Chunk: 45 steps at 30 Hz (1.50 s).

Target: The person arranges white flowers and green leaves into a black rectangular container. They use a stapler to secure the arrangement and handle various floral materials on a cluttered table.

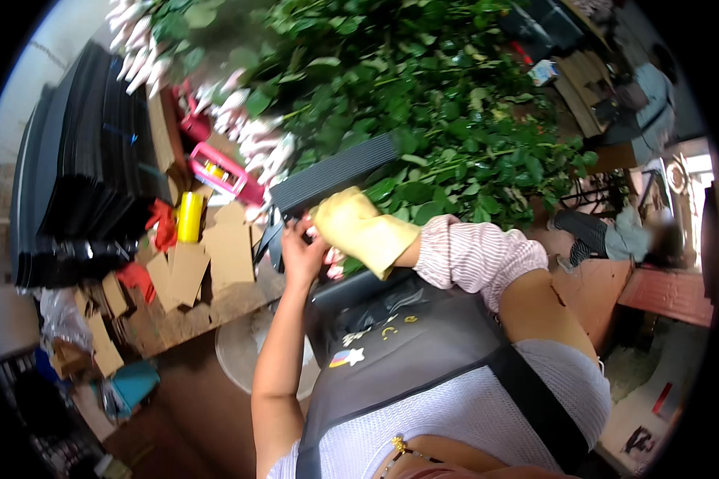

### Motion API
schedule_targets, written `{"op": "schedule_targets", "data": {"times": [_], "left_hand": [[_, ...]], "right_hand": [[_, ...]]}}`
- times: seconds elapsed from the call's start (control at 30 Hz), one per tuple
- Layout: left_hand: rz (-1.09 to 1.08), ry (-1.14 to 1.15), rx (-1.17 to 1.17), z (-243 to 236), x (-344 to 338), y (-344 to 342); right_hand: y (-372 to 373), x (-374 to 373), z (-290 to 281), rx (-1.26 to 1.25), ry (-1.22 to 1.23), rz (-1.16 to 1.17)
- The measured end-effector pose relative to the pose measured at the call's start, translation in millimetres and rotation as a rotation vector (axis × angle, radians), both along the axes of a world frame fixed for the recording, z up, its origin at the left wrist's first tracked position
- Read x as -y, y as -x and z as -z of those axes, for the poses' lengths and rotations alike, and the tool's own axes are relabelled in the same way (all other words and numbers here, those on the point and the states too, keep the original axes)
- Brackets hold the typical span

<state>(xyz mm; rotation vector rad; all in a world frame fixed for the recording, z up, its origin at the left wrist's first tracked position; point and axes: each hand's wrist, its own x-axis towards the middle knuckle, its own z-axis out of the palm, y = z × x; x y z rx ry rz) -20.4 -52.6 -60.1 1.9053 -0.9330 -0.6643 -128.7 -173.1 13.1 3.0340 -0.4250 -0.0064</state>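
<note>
Flowers lie heaped at top centre, pale heads lined up leftward but apparently unbundled, so I judge much remains. Mid-frame, the bare left hand and gloved right hand sit close together beside a dark ribbed sheet (whether either grips anything, I can't tell).

Reference: wooden workbench. A pale, greyish-white wall stands to the left of the workbench. The reddish-brown floor is visible on the near side of the workbench, below its front edge. A pinkish-red table is positioned well to the right of the workbench. Also far right of the workbench, a bright opening shows white light; its type cannot be determined.
</note>
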Motion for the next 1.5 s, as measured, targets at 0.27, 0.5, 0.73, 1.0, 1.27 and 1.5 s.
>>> {"op": "schedule_targets", "data": {"times": [0.27, 0.5, 0.73, 1.0, 1.27, 1.5], "left_hand": [[-0.103, -0.012, 0.059, 22.3, -1.1, -1.4], [-0.064, -0.010, 0.122, 7.6, 4.8, 1.0], [-0.079, 0.082, 0.200, 38.0, -0.5, -7.1], [0.059, 0.474, -0.494, 51.2, -8.9, -2.3], [-0.098, 0.108, -0.252, 22.9, -7.2, 8.5], [0.054, 0.107, 0.526, -48.7, -34.9, -32.8]], "right_hand": [[138.6, 32.3, -132.5, -0.265, -1.244, 0.100], [231.1, -5.6, -59.7, -0.150, -0.847, 0.346], [213.4, 29.8, -88.0, 0.455, -2.270, 0.047], [107.4, 37.3, -161.1, 0.034, -1.519, 0.181], [80.3, 50.9, -110.4, 0.111, -0.622, -0.331], [55.3, 52.6, -56.4, -0.130, -0.316, 0.106]]}}
